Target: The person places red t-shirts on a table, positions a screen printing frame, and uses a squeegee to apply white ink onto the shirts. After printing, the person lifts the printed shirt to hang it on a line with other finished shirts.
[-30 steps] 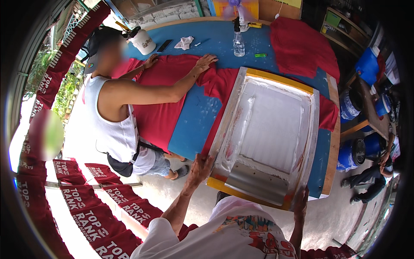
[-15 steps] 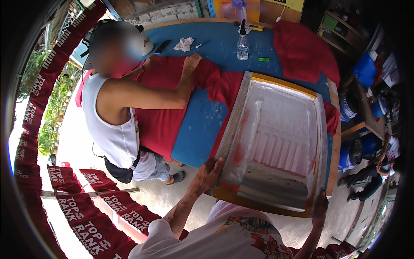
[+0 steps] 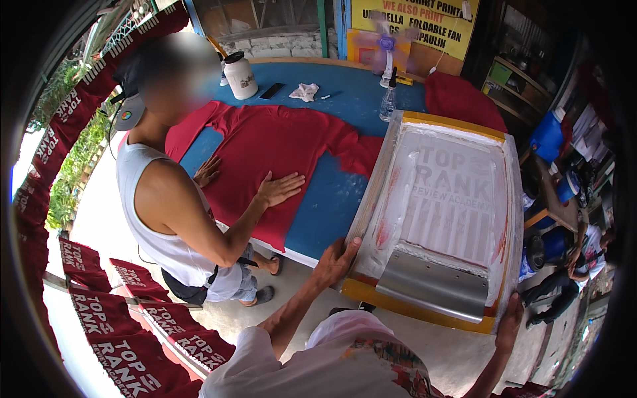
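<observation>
A screen printing frame [image 3: 373, 189] with yellow tape at both ends is held in front of me. My left hand [image 3: 337, 262] grips its near left side, thumb on top. My right hand [image 3: 509, 318] is closed on the near right corner. A wide silver metal squeegee [image 3: 434, 286] lies on the near end of the mesh, which carries a stencil of letters and stripes. To the left, a red shirt [image 3: 265, 146] is spread on the blue table [image 3: 325, 199]; its sleeve reaches the frame's left side. A co-worker's two hands, one of them the nearer hand [image 3: 282, 189], lie flat on the shirt.
The co-worker [image 3: 149, 186] stands at the table's left. A white tub [image 3: 240, 78], phone [image 3: 272, 90], rag [image 3: 304, 92] and clear bottle [image 3: 388, 103] stand or lie along the far side. More red cloth [image 3: 458, 99] lies far right. Printed red pieces [image 3: 126, 351] are laid out lower left.
The co-worker's hands have come from the shirt's far part to its near part, and the shirt lies flatter. Red cloth beside the screen's right edge no longer shows. Both my hands keep their hold.
</observation>
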`<state>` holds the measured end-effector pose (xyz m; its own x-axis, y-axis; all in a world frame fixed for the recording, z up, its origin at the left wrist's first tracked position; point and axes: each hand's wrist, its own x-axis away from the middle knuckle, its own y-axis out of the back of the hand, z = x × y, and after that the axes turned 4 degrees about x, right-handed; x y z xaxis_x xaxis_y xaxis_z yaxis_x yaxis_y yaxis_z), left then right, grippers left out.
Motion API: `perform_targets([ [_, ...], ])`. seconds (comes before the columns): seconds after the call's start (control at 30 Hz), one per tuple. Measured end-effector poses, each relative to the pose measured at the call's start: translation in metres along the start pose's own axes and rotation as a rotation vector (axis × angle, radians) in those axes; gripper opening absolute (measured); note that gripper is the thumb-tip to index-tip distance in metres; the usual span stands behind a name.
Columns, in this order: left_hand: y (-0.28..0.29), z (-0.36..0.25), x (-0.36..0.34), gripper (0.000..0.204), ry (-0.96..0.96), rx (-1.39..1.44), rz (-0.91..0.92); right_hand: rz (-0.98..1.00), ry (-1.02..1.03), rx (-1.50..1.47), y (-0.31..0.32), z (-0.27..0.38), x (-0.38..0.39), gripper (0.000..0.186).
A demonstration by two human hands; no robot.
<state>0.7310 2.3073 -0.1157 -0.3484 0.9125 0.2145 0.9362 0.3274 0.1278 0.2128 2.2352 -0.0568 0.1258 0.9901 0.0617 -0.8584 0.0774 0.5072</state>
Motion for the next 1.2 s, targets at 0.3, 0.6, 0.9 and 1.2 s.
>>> perform_targets([
  [0.3,0.108,-0.004,0.080,0.091,-0.043,-0.150,-0.127,-0.118,-0.041,-0.143,-0.066,0.043,0.101,0.069],
  [0.6,0.233,0.022,0.161,0.087,0.051,-0.191,-0.287,0.135,-0.006,-0.094,-0.179,0.095,0.153,0.060],
  [0.9,0.368,0.071,0.145,0.088,0.073,-0.257,-0.451,0.193,0.158,-0.065,-0.346,0.120,0.159,0.049],
  [1.2,0.503,0.102,0.050,0.088,0.247,-0.347,-0.406,0.339,0.105,-0.166,-0.499,0.151,0.142,0.047],
])
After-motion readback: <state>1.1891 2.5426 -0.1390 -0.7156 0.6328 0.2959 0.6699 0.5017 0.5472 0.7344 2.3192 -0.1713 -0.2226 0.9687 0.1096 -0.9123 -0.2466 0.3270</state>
